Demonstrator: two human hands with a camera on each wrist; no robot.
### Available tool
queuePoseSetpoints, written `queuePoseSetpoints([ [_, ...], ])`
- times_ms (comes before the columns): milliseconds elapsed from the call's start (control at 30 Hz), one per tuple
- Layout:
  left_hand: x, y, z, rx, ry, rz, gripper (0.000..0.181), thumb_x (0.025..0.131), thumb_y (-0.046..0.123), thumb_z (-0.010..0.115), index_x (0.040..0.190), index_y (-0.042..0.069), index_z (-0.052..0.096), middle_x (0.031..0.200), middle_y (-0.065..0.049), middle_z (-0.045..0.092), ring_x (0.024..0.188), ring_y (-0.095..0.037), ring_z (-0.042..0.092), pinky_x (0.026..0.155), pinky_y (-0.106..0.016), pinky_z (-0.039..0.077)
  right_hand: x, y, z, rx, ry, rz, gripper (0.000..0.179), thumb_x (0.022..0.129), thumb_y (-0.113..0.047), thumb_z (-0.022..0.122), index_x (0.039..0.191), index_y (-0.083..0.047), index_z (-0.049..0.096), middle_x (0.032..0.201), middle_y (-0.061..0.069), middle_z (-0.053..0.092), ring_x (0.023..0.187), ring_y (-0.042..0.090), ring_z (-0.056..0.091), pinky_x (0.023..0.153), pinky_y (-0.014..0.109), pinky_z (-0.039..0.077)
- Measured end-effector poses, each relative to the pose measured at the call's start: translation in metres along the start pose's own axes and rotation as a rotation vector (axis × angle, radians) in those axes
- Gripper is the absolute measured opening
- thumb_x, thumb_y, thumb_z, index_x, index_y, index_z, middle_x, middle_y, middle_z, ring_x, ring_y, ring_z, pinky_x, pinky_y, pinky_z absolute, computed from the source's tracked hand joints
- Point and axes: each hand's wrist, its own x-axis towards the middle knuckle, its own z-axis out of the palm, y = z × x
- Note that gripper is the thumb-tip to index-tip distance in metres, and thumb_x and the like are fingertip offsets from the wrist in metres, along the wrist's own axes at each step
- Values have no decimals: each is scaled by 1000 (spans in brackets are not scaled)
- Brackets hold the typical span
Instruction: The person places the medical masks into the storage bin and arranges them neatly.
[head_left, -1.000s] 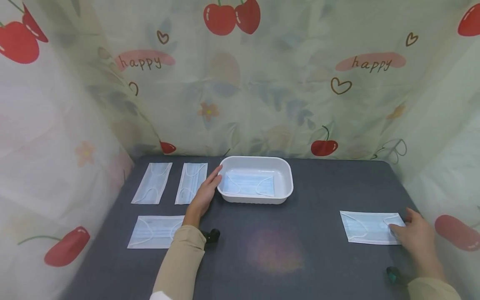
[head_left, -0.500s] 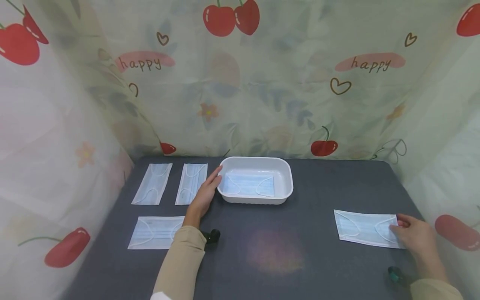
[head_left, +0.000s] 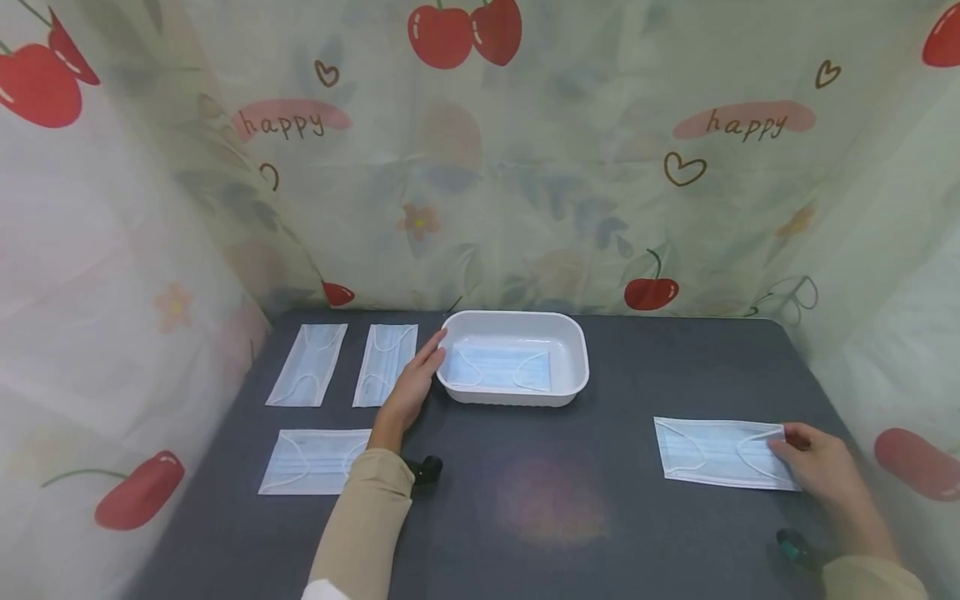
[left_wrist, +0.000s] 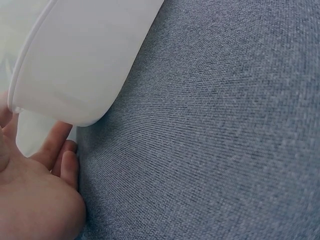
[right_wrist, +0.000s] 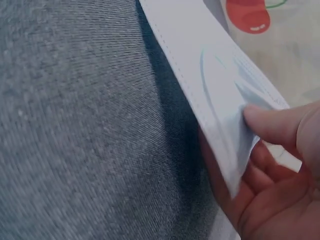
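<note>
My right hand (head_left: pixel 821 467) pinches the right end of a light blue face mask (head_left: pixel 720 452) between thumb and fingers. In the right wrist view, that mask (right_wrist: pixel 200 65) is raised off the cloth at the held end, and its corner bends. With fingers extended, my left hand (head_left: pixel 408 392) rests against the left side of a white plastic tray (head_left: pixel 513 400). The left wrist view has the tray's outer wall (left_wrist: pixel 80 60) above the fingers of the left hand (left_wrist: pixel 40 195). Inside the tray, another face mask (head_left: pixel 498 369) lies flat.
Two face masks lie lengthwise at the back left, an outer mask (head_left: pixel 307 365) and an inner mask (head_left: pixel 382 367). In front of them is a crosswise mask (head_left: pixel 303 462), partly behind the left sleeve (head_left: pixel 363 517). A patterned curtain (head_left: pixel 555 167) surrounds the dark table (head_left: pixel 615 517).
The right hand has gripped the mask's right end, lifted it slightly and shifted it to the left. The left hand and the tray stay as they were.
</note>
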Motion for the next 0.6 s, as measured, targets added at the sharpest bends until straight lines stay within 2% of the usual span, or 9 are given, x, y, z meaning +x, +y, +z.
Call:
queuePoseSetpoints([
  [167,3,0,1,-10,4,-9,47,111,36,41,158,37,36,171,7,22,161,-18,10,133,-46,6,-1,-4,1,2,-53,-67,58,106,-34,52,138,13,47,134,39,53,114,49,53,88,58,48],
  [233,3,0,1,-7,8,-14,47,111,37,41,157,38,36,171,8,22,161,-16,10,133,-45,6,-1,-7,2,22,-79,-66,59,107,-35,49,141,13,45,136,39,52,115,48,54,88,57,49],
  [300,4,1,1,-2,7,-12,47,111,38,41,157,39,36,171,8,23,161,-16,11,133,-46,6,-1,-9,2,52,-103,-62,58,108,-33,45,144,13,42,140,39,48,118,48,51,91,59,48],
  [433,3,2,1,6,4,-11,47,110,39,41,158,38,36,171,7,22,161,-17,11,133,-45,7,-3,-16,2,179,-163,-22,63,110,-35,39,152,11,32,152,39,36,130,51,40,105,69,40],
  [500,2,3,1,7,8,-16,47,110,39,41,158,39,36,171,8,23,161,-17,11,133,-45,7,-3,-20,2,229,-180,-24,64,110,-37,36,154,10,29,155,38,31,132,51,35,107,70,37],
  [533,1,3,1,8,9,-19,48,110,40,41,158,39,36,171,8,22,161,-17,11,133,-45,7,-4,-21,1,244,-188,-26,65,111,-39,35,154,9,28,156,37,30,132,50,35,106,68,40],
  [600,0,3,1,9,9,-21,48,110,41,41,158,39,36,171,8,22,161,-17,11,133,-45,7,-5,-24,0,253,-191,-42,64,111,-40,33,155,7,30,156,35,31,127,44,38,100,52,47],
])
